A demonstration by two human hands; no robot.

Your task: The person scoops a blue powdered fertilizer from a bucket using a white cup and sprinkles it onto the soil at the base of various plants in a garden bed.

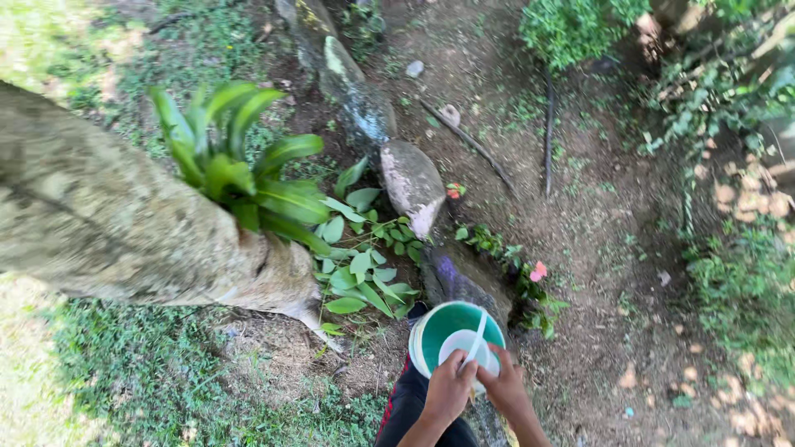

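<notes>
Garden ground, seen from above. Left hand: closed on the near rim of a green bucket, at the bottom edge of the ground in view. Right hand: touching the left hand, fingers closed over the same near rim and the base of a white handle. Green bucket: round, white outside, held over dark trousers; inside it, a white scoop with the handle leaning toward the hands. Tree trunk: thick, pale bark, lying across the left side, well apart from the bucket. Broad-leaved plant: growing on the trunk. Row of grey stones: running from the top edge down to just beside the bucket. Pink flower: near the bucket, to its upper right. Bare soil: centre and right, with grass at the lower left corner.
</notes>
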